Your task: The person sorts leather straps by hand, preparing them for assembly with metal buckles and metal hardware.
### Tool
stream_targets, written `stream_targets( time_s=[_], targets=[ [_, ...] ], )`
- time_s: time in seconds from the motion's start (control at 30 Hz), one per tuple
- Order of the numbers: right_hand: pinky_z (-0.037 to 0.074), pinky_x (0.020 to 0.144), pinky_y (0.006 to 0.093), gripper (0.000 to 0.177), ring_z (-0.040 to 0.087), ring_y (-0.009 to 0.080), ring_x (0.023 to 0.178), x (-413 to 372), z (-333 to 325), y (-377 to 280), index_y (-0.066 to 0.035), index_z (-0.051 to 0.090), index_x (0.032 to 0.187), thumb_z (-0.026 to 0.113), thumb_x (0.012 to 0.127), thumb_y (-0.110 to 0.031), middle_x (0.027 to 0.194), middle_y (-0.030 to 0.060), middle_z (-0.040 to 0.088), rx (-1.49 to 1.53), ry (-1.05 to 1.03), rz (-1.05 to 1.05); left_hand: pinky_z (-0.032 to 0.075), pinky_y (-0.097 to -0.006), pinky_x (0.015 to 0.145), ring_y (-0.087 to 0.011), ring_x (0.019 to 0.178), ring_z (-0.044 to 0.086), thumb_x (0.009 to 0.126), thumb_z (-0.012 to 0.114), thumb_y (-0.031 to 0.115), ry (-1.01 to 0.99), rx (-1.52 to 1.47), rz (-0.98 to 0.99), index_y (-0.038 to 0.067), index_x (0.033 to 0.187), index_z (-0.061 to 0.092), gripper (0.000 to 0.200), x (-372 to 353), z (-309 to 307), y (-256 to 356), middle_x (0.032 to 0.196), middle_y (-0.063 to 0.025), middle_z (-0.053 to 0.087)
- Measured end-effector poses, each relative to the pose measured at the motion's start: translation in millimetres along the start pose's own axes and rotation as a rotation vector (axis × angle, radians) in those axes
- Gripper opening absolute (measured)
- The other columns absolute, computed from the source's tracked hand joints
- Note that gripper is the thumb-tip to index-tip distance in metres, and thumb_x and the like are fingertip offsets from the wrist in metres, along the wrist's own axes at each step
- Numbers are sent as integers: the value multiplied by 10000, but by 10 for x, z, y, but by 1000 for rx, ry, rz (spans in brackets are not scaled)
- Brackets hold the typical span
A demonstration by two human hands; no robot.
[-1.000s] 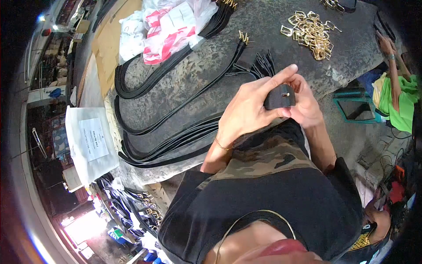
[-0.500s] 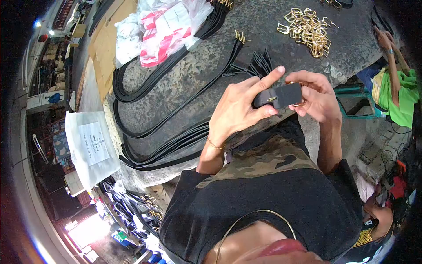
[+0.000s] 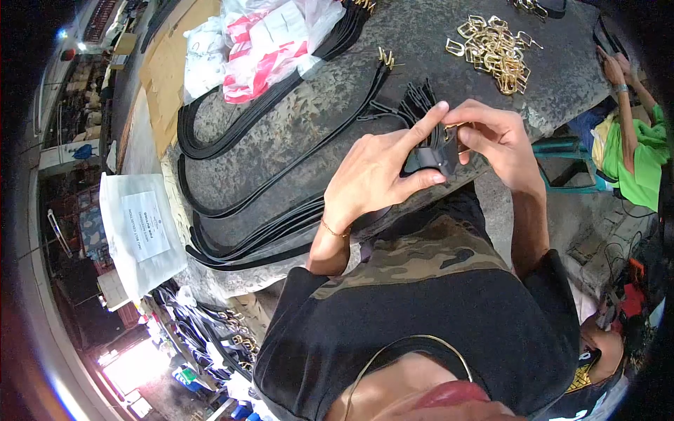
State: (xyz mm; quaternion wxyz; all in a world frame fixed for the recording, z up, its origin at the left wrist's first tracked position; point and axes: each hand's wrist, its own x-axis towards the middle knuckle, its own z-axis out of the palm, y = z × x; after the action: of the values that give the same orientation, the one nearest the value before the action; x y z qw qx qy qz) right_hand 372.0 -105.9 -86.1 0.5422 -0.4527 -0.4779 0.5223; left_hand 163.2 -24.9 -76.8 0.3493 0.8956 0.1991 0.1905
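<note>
My left hand (image 3: 375,165) grips the end of a black belt strap (image 3: 427,160) between thumb and fingers, its index finger stretched along the strap's far side. At the strap's end is a gold buckle (image 3: 453,130), mostly hidden by fingers. My right hand (image 3: 495,137) pinches this buckle, with thumb and index finger closed on it. Just beyond my hands lies a bunch of thin black strips (image 3: 418,98) on the dark table (image 3: 295,133). Further off, a pile of gold buckles (image 3: 495,52) rests on the table.
Long black straps (image 3: 263,231) curve across the table's left side. A clear and red-striped plastic bag (image 3: 263,49) lies on more straps. At the left edge stands a white container with a paper label (image 3: 144,231). Another person's hands (image 3: 614,67) are at the far right.
The strap end has tilted from flat to turned on edge. My right hand has shifted slightly left and up, with its fingers closer together around the buckle.
</note>
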Motion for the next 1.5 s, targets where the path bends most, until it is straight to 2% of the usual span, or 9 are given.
stream_targets(
  time_s=[0.2, 0.27, 0.33, 0.4, 0.6, 0.87, 1.0, 1.17, 1.5],
  targets=[
    [519, 630, 240, 196, 601, 120, 821, 10, 4, 19, 15, 681, 1039, 587, 872, 54, 958, 51, 626, 182, -2, 98, 472, -445, 632, -403, 751, 638, 811, 657, 502, -95, 6, -159, 135, 1474, 308, 834, -8, -81, 77, 809, -199, 654],
    [506, 630, 235, 164, 607, 120, 826, 25, -41, 105, 20, 688, 983, 591, 859, 69, 953, 51, 635, -39, -29, -123, 471, -449, 635, -406, 749, 636, 810, 660, 499, -166, 38, -188, 129, 1468, 317, 828, 4, -120, 96, 812, -204, 655],
    [500, 634, 231, 154, 603, 117, 821, 30, -63, 140, 23, 688, 959, 592, 853, 78, 953, 51, 633, 1, -42, -81, 469, -453, 638, -410, 748, 633, 810, 663, 495, -240, 68, -216, 122, 1462, 326, 823, 9, -118, 100, 815, -208, 655],
    [493, 638, 228, 145, 599, 114, 816, 30, -24, 130, 25, 688, 936, 593, 847, 88, 954, 51, 631, 44, -57, -44, 495, -449, 756, -444, 874, 629, 792, 708, 418, -262, 37, -189, 106, 1471, 298, 852, 28, -94, 70, 917, -227, 663],
    [483, 685, 245, 235, 579, 99, 806, 43, 175, 231, 35, 654, 980, 529, 827, 162, 948, 42, 618, -32, 32, -205, 492, -425, 745, -421, 899, 638, 798, 710, 420, -63, -193, -80, 34, 1377, 415, 756, 101, 45, -36, 963, -247, 651],
    [520, 740, 264, 175, 610, 118, 846, 22, 92, 104, 14, 611, 1088, 582, 919, -17, 958, 64, 641, 175, -5, 96, 483, -362, 759, -270, 837, 642, 839, 700, 313, -243, -394, -144, -36, 1147, 569, 483, 110, -13, -91, 899, -159, 647],
    [529, 735, 277, 228, 618, 122, 849, 32, 127, 272, -1, 580, 1139, 593, 914, -28, 965, 52, 641, 541, -11, 178, 429, -277, 678, -101, 728, 491, 886, 657, 253, 235, -654, -334, 5, 965, 529, 290, 40, 254, -150, 790, -51, 571],
    [502, 702, 237, 265, 605, 99, 861, -23, 323, 402, -15, 571, 1173, 603, 910, -34, 961, 20, 641, 832, -26, 339, 459, -283, 640, -95, 690, 544, 886, 653, 251, 380, -527, -365, -9, 1028, 556, 312, 33, 376, -117, 767, -62, 608],
    [474, 650, 206, 163, 592, 72, 778, -36, 346, 472, -19, 643, 1050, 639, 891, -53, 924, 19, 661, 677, -42, 285, 473, -297, 831, -153, 914, 610, 867, 666, 352, 418, -646, -179, -8, 1273, 536, 558, -13, 313, -207, 1025, -115, 661]
  ],
)
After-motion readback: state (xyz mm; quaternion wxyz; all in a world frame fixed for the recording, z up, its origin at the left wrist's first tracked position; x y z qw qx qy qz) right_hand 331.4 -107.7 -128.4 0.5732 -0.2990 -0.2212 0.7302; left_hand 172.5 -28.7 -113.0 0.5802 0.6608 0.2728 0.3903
